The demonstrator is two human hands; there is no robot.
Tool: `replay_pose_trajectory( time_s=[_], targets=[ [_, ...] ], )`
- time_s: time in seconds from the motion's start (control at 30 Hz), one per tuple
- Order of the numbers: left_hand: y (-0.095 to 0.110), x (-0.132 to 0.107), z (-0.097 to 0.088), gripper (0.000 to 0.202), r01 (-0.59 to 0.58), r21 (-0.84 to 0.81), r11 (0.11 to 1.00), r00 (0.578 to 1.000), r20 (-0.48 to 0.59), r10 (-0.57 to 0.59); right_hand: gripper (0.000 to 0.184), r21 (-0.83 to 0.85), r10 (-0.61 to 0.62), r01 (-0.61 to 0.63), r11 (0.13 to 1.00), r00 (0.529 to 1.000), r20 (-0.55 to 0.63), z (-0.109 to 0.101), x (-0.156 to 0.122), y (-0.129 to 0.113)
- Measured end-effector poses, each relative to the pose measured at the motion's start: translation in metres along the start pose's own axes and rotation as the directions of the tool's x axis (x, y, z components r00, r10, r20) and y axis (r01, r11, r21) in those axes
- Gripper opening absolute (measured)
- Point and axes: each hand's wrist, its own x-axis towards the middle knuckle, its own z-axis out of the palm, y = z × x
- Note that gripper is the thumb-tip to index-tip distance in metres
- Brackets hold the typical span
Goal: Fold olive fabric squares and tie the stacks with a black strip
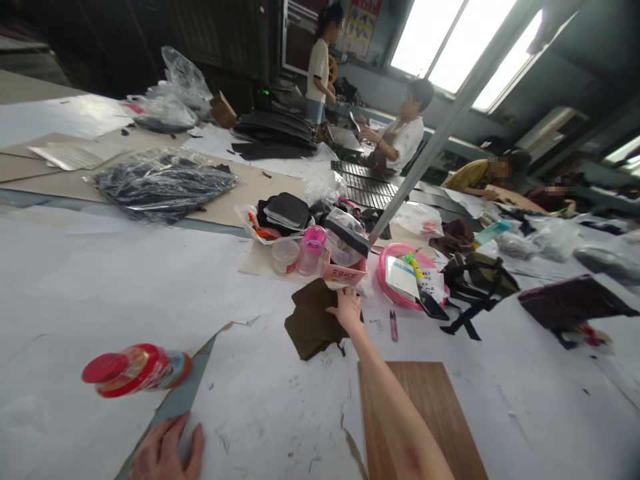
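My right hand (348,309) reaches out over a dark olive-brown piece of fabric (311,320) that lies flat on the paper-covered table. Its thumb presses on the fabric, and its fingers curl over the far right edge. Whether the fabric is one layer or a stack, I cannot make out. At the bottom left, my left hand (167,450) rests on the table with its fingers apart, holding nothing. Just beyond that hand a red-capped bottle (137,370) with a red label appears strongly tilted.
Right of the fabric are a pink pen (394,327) and a pink basin (383,267) with papers and a phone. A wooden board (420,400) lies under my right forearm. Beyond stand a pink-lidded jar (312,250) and a slanting metal pole (440,150). Several people work farther back.
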Motion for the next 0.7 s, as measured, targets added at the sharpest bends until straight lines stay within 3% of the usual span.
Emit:
replay_pose_trajectory(
  time_s=[0.23,0.37,0.47,0.6,0.7],
  targets=[
    [0.003,0.001,-0.003,0.046,-0.013,0.014,1.000,1.000,0.013,0.013,0.072,-0.042,0.041,-0.035,0.999,0.988,0.151,0.002,0.030,0.002],
    [0.001,0.001,-0.003,0.047,-0.018,0.028,0.999,1.000,0.011,0.018,0.051,0.040,0.032,-0.045,0.998,0.959,0.281,0.000,0.034,-0.001],
    [0.002,0.001,-0.003,0.046,-0.016,0.054,0.998,1.000,0.021,0.015,0.037,0.137,0.005,-0.045,0.990,0.960,0.281,0.003,0.022,-0.003],
    [0.006,0.003,-0.008,0.049,-0.027,0.090,0.996,0.999,0.044,0.024,0.038,0.311,-0.005,-0.055,0.949,0.982,0.191,0.010,-0.008,-0.006],
    [0.008,0.005,-0.012,0.052,-0.048,0.106,0.993,0.998,0.050,0.043,0.040,0.489,0.029,-0.103,0.866,0.987,0.156,0.012,-0.036,-0.002]
  ],
)
